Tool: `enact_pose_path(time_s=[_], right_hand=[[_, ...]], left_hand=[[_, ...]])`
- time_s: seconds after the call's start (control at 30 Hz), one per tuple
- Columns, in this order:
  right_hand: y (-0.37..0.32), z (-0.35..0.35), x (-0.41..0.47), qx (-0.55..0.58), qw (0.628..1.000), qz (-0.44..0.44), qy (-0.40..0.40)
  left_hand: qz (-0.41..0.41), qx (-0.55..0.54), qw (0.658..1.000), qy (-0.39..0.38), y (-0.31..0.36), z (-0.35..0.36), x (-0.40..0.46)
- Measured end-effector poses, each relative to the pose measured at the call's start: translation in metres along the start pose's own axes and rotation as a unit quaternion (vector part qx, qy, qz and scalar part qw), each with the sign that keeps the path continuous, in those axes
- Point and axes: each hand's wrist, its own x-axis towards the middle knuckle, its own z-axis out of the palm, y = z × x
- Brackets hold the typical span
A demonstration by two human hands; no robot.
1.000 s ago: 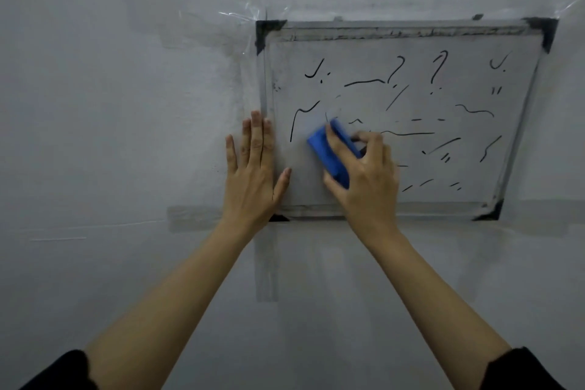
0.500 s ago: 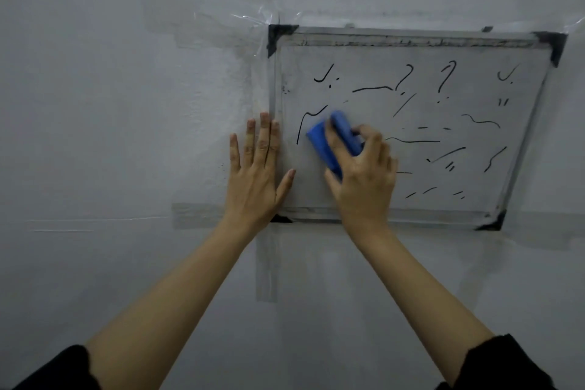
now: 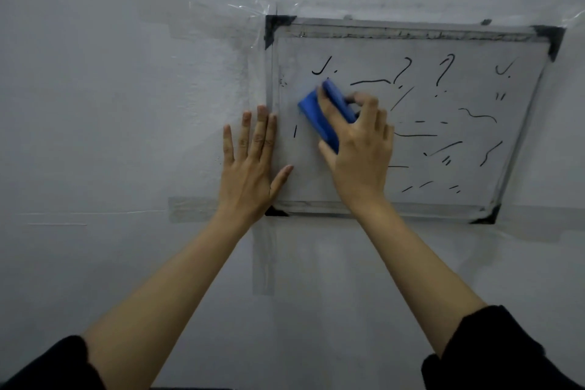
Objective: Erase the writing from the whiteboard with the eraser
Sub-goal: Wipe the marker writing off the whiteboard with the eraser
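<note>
- A person's right hand (image 3: 357,149) grips a blue eraser (image 3: 326,114) flat against the whiteboard (image 3: 459,168), thumb curled along its near side and fingers wrapped over the far side, a hold that likely lets the palm press the pad down while it wipes.
- The eraser sits in the board's upper-left area, tilted, just below a hooked mark (image 3: 321,66) and just left of a long stroke (image 3: 370,82).
- The left hand (image 3: 253,158) lies spread and flat with straight fingers across the board's left frame edge, holding nothing; it appears to steady the board against the push of the wiping.
- The patch below the eraser looks mostly wiped, save for one short tick (image 3: 295,131); black marks (image 3: 443,70) are scattered over the middle and right of the board, so most of the job seems to remain.
- The board has a grey frame with black corner caps (image 3: 277,27) and is fixed to a pale grey wall (image 3: 110,89) by strips of clear tape (image 3: 247,8), some wrinkled and lifting at the top-left corner.
- Both arms are bare to dark sleeves (image 3: 493,348) at the bottom of the view; lighting is dim and even.
</note>
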Motion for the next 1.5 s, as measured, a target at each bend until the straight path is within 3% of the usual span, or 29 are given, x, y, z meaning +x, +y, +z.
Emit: enact_pose_path(time_s=[0.1, 0.23, 0.4, 0.57, 0.73, 0.9, 1.07, 1.23, 1.4, 1.5], right_hand=[[-0.017, 0.002, -0.008, 0.018, 0.999, 0.042, 0.020], [-0.015, 0.009, -0.027, -0.010, 0.996, -0.081, -0.036], [-0.016, 0.008, -0.009, 0.015, 0.999, 0.040, 0.029], [-0.008, 0.010, -0.032, -0.027, 0.991, -0.124, -0.032], [-0.011, 0.006, -0.012, 0.015, 0.999, 0.026, 0.017], [0.000, 0.004, -0.022, -0.021, 0.984, -0.167, -0.052], [-0.001, -0.001, -0.001, 0.019, 0.999, 0.017, 0.020], [0.002, 0.002, -0.022, -0.006, 0.983, -0.165, -0.087], [0.003, -0.003, 0.007, 0.014, 1.000, -0.010, 0.008], [-0.001, -0.002, -0.002, 0.005, 0.997, -0.074, -0.032]], left_hand=[[0.008, -0.010, 1.000, -0.001, -0.002, -0.001, 0.000], [0.024, -0.005, 1.000, -0.016, -0.008, -0.006, 0.001], [0.026, 0.003, 1.000, -0.017, -0.009, -0.008, 0.001], [0.035, 0.006, 0.999, -0.024, -0.010, -0.008, 0.001], [0.022, -0.002, 1.000, -0.021, -0.007, -0.008, 0.000], [0.024, -0.005, 0.999, -0.025, -0.006, -0.009, 0.000], [0.020, -0.008, 1.000, -0.019, -0.006, -0.009, -0.001], [0.027, -0.007, 0.999, -0.026, -0.006, -0.009, 0.000], [0.016, -0.015, 1.000, -0.006, -0.002, -0.010, 0.000], [0.013, -0.035, 0.999, 0.009, 0.004, -0.014, 0.007]])
